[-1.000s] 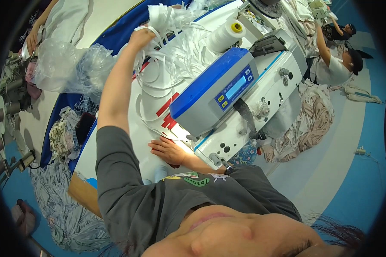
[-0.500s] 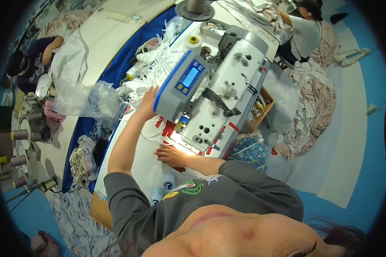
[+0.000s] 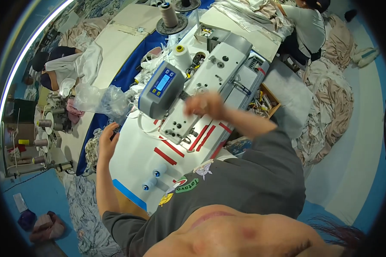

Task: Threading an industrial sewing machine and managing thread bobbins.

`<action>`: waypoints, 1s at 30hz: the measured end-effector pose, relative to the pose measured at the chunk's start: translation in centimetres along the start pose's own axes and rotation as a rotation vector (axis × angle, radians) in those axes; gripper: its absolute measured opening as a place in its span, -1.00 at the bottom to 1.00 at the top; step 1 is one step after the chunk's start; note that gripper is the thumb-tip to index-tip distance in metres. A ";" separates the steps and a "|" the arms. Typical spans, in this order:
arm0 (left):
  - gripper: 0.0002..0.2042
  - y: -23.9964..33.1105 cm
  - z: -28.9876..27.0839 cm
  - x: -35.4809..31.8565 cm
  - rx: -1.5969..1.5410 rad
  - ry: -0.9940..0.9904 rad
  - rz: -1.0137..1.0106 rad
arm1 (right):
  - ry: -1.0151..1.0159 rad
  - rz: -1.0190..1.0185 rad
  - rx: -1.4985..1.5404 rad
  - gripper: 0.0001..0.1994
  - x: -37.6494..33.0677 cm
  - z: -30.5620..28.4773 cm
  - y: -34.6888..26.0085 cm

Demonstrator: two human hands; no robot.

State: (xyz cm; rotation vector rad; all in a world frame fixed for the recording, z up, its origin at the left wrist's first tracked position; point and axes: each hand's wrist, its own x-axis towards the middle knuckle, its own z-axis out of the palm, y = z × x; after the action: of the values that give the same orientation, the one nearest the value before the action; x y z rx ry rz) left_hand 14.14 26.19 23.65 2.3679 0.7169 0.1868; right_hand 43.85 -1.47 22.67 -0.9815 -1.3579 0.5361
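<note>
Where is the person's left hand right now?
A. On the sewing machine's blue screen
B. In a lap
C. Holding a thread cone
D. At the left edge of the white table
D: the left hand lies at the left edge of the white table, apart from the sewing machine.

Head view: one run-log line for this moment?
left hand: open, at white table edge | right hand: blurred, raised over sewing machine | grip: cannot tell

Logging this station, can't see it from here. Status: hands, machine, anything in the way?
Left hand open at table's left edge. Right hand raised, blurred, over the sewing machine. Red tape strips and two blue-capped bobbins on the white table; nothing blocking.
</note>
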 end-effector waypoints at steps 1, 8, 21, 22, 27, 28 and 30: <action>-0.69 0.4 0.0 0.4 -0.003 0.033 0.024 | 0.162 0.005 -0.112 -0.80 3.9 -3.3 -1.3; -0.67 14.1 2.6 9.8 0.083 0.134 0.195 | 0.751 -0.055 -0.804 -0.47 21.1 -13.9 16.4; -0.61 16.5 3.7 27.2 -0.324 0.183 0.292 | 0.269 0.222 0.188 -0.48 21.0 -13.6 7.5; -0.59 16.7 4.5 28.2 -0.503 0.129 0.273 | 0.204 0.326 0.267 -0.48 18.7 -12.8 7.9; -0.55 20.9 8.0 31.3 -0.714 -0.214 0.383 | 0.072 0.773 0.367 -0.53 12.4 -12.2 11.8; -0.54 21.0 8.2 31.4 -0.722 -0.298 0.407 | -0.007 0.794 0.362 -0.53 11.8 -12.3 11.9; -0.62 19.7 8.7 31.4 -0.904 -0.394 0.345 | -0.065 0.881 0.329 -0.53 10.9 -12.4 11.4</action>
State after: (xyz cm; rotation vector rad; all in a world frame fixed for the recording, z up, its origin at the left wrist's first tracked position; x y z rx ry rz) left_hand 51.98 25.82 27.64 1.5550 -0.0077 0.1403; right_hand 60.18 9.95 20.32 -1.2646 -0.7926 1.4103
